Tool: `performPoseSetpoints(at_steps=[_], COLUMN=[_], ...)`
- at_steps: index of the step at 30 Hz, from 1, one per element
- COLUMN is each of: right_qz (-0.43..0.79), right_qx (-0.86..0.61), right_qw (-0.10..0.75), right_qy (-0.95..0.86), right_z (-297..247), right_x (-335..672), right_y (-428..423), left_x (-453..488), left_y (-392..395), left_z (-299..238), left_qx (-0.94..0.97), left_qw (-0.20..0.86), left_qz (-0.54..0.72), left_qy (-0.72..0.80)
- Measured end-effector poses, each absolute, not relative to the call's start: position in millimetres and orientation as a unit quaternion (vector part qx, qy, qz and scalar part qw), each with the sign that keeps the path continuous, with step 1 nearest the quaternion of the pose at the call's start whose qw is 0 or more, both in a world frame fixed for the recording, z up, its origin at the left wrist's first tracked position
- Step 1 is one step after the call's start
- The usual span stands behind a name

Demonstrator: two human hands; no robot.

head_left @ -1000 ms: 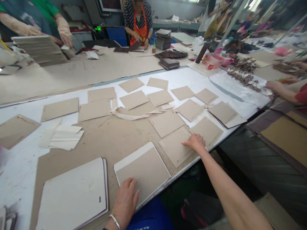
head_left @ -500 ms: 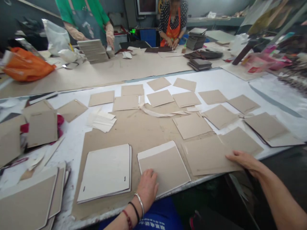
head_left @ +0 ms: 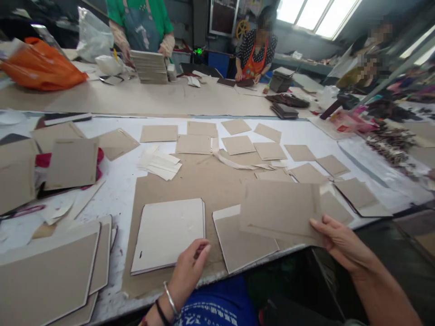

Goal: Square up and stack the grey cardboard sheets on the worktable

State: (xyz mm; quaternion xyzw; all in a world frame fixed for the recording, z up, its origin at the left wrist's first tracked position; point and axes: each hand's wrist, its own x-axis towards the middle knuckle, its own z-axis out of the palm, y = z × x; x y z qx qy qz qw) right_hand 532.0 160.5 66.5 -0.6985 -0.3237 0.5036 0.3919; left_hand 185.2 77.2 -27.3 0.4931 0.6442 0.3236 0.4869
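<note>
In my right hand (head_left: 335, 235) a beige cardboard sheet (head_left: 282, 206) is pinched at its right edge, between thumb and fingers. The sheet is raised and partly covers a white-edged board with beige facing (head_left: 248, 249) on the table. My left hand (head_left: 192, 260), wearing a silver bangle and a dark band, hovers by the lower right corner of a small stack of white boards (head_left: 171, 231). Its fingers are curled in toward the thumb, with nothing seen between them. One black mark, like a slot, shows on the top white board; the hand hides part of its front edge.
Beige cards (head_left: 193, 144) lie spread over the far side, with paper strips (head_left: 161, 163) among them. Larger boards (head_left: 50, 271) are piled at front left, near pink-handled scissors (head_left: 23, 212). Across another table (head_left: 204, 97), two people work; an orange bag (head_left: 41, 65) sits there.
My right hand has lifted the cardboard sheet off the table and brought it left over the faced board. My left hand has left that board and moved left to the white stack.
</note>
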Motion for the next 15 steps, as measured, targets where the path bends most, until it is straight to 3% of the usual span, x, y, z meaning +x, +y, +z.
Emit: performPoseSetpoints(at_steps=[3,7,11,15], right_qz=[0.561,0.519,0.255,0.017], right_qx=[-0.656,-0.623,-0.658,-0.539], right_qw=[0.408,0.458,0.422,0.426], right_qy=[-0.297,-0.365,-0.568,-0.726], right_z=[63,54,39,29], right_x=[454,361,278,217], right_y=[159,147,123,104], left_x=[155,136,129,114], left_y=[67,62,76,87], left_z=[-16,13,46,59], left_qx=[0.506,0.577,0.586,0.543], left_qw=[0.357,0.255,0.227,0.267], left_qz=[0.400,0.443,0.490,0.517], left_qy=[0.676,0.637,0.605,0.606])
